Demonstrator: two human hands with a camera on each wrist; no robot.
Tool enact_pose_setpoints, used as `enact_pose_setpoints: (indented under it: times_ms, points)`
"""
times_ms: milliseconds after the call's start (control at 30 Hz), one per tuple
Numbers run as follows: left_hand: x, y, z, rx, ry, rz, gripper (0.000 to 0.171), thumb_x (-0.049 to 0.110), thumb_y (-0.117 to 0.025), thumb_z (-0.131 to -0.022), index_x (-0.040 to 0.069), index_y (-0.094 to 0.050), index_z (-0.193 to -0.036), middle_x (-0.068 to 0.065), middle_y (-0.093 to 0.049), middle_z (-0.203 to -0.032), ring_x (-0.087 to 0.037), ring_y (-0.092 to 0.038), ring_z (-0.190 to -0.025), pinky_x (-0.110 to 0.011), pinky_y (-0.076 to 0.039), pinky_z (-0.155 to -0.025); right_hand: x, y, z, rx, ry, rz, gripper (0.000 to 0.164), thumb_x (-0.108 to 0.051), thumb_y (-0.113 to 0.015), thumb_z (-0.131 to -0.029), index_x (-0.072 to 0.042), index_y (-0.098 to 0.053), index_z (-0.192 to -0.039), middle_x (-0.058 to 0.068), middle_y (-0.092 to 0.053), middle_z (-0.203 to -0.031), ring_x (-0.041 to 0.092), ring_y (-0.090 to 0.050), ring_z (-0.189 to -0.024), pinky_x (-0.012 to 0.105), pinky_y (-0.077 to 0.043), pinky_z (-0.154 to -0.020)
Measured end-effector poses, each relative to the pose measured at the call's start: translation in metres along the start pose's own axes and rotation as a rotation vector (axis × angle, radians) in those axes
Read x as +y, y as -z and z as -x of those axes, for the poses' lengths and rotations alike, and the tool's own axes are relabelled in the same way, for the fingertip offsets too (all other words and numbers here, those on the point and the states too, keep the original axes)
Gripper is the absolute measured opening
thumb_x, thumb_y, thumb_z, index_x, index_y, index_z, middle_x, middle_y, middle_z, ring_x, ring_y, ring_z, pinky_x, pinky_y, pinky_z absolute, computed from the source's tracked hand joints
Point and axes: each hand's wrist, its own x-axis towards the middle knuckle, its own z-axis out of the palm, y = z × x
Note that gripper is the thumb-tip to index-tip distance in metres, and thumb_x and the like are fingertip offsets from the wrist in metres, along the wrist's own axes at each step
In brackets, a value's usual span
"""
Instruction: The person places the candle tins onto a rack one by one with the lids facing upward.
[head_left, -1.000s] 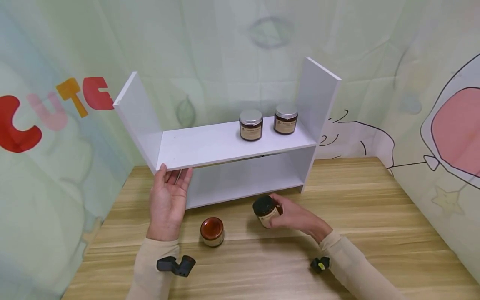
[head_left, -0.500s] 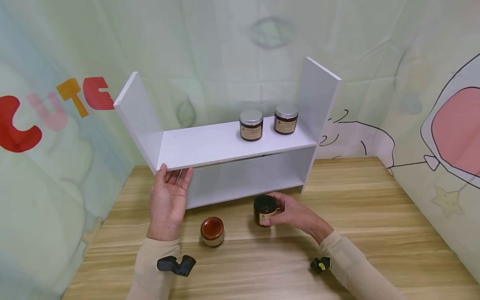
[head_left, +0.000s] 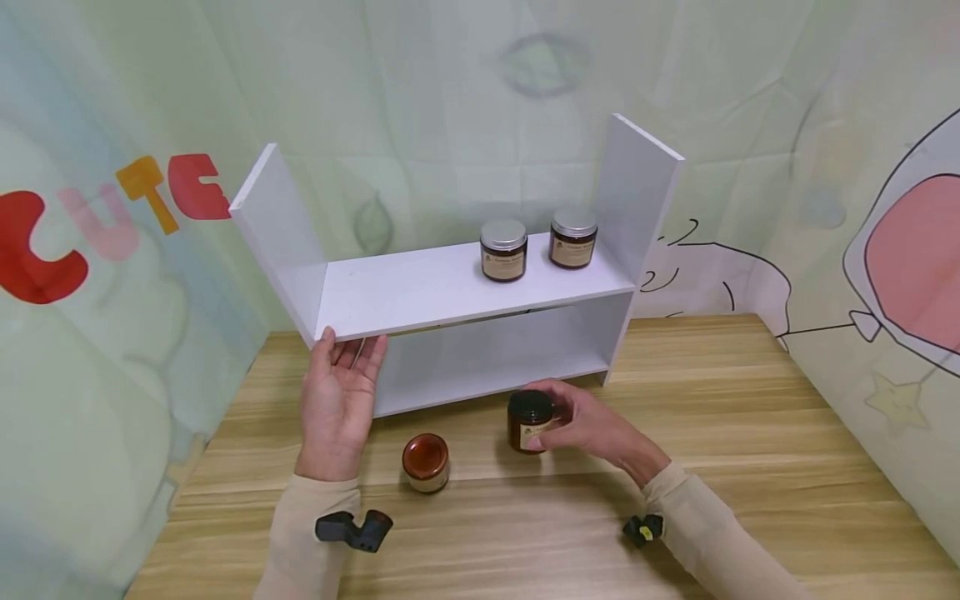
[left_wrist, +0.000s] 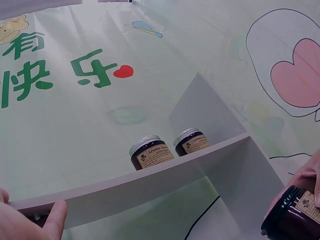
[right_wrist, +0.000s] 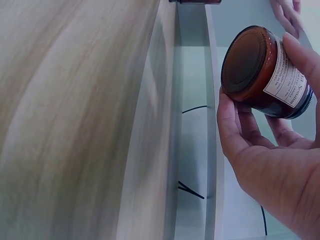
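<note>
In the head view my left hand [head_left: 341, 408] grips the left front corner of a white two-tier shelf [head_left: 405, 300], thumb at the board's edge and fingers under it. My right hand [head_left: 588, 425] holds a brown glass jar [head_left: 529, 421] with a dark top and beige label, in front of the lower tier. The right wrist view shows this jar's amber base [right_wrist: 245, 62], with thumb and fingers around its side. On the table between the hands stands a second amber jar [head_left: 425, 463]. Two silver-lidded jars, one nearer the middle [head_left: 503, 252] and one at the right [head_left: 573, 239], sit on the upper tier.
The shelf stands on a wood-grain table [head_left: 697, 408], near a pale printed cloth [head_left: 450, 108] behind. Its side panels [head_left: 641, 192] rise above the upper board. A dark wrist camera [head_left: 354, 531] is strapped to the left sleeve.
My right hand has turned the jar from a tilt to nearly upright, almost in place. My left hand and the shelf have stayed where they were.
</note>
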Motion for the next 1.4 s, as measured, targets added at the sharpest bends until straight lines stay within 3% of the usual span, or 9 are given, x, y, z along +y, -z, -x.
enact_pose_setpoints:
  times_ms: [167,533,933,1400]
  points:
    - [0.000,0.000,0.000,-0.001,0.000,-0.001,0.037,0.027,-0.047,-0.109,0.006,-0.041,-0.139,-0.009,-0.048,-0.127,-0.022,-0.051,-0.120,-0.029,-0.054,-0.103,0.001,0.000,0.001,-0.001,0.019,-0.009,0.071,-0.014,-0.088,-0.079,-0.024,-0.055,-0.141,0.008,-0.066,-0.129,0.028,-0.060,-0.118,0.040,-0.054,-0.097]
    - [0.000,-0.001,-0.001,-0.011,-0.001,-0.002,0.037,0.027,-0.047,-0.109,0.006,-0.041,-0.139,-0.009,-0.047,-0.128,-0.022,-0.050,-0.121,-0.029,-0.053,-0.104,0.002,0.001,0.003,0.044,-0.010,-0.009,0.070,-0.019,-0.091,-0.077,-0.018,-0.056,-0.137,0.009,-0.067,-0.125,0.029,-0.062,-0.106,0.038,-0.055,-0.088]
    - [0.000,-0.001,0.000,-0.008,-0.002,-0.003,0.037,0.027,-0.048,-0.109,0.006,-0.042,-0.138,-0.009,-0.048,-0.127,-0.022,-0.051,-0.121,-0.029,-0.054,-0.103,-0.001,0.002,0.005,0.038,0.030,-0.006,0.068,-0.017,-0.089,-0.079,-0.015,-0.054,-0.137,0.010,-0.065,-0.128,0.030,-0.062,-0.113,0.042,-0.054,-0.096]
    - [-0.001,0.001,-0.001,-0.009,0.001,0.013,0.038,0.027,-0.049,-0.108,0.007,-0.041,-0.140,-0.009,-0.047,-0.129,-0.023,-0.049,-0.123,-0.031,-0.053,-0.105,-0.012,0.003,0.008,0.039,0.081,-0.030,0.066,-0.012,-0.085,-0.081,-0.012,-0.051,-0.137,0.013,-0.063,-0.129,0.032,-0.062,-0.111,0.041,-0.056,-0.092]
